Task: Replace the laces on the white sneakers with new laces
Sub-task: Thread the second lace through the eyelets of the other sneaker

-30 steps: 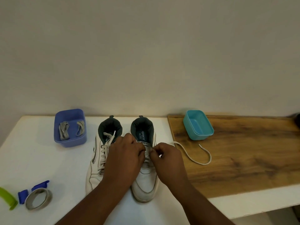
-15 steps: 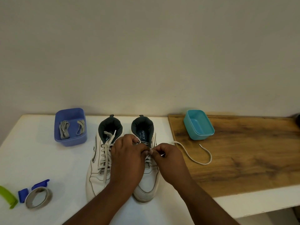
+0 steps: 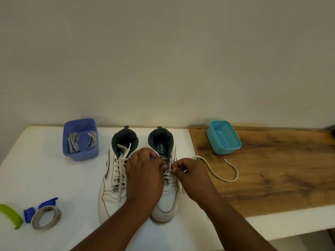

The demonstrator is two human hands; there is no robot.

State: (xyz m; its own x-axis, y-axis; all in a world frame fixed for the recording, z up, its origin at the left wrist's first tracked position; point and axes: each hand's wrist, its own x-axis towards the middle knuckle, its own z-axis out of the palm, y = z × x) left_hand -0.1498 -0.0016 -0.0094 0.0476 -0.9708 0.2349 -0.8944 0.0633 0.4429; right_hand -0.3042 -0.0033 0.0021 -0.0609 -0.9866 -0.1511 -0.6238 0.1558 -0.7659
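Note:
Two white sneakers stand side by side, toes toward me: the left sneaker (image 3: 116, 180) is laced, and the right sneaker (image 3: 165, 201) lies under my hands. My left hand (image 3: 145, 176) grips the right sneaker's upper by the tongue. My right hand (image 3: 190, 173) pinches the white lace (image 3: 168, 172) at the upper eyelets. One loose end of the lace (image 3: 220, 176) trails right onto the wooden board. Grey laces (image 3: 74, 144) lie in the purple tub (image 3: 80, 154).
A teal tub (image 3: 223, 137) with nothing in it stands on the wooden board (image 3: 281, 169) at the right. A tape roll (image 3: 46, 217), blue clips (image 3: 29, 214) and a green piece (image 3: 10, 215) lie at the white table's front left. The wall is close behind.
My left hand has slid toward me, uncovering more of the left sneaker's laces. My right hand has drawn a bit to the right with the lace.

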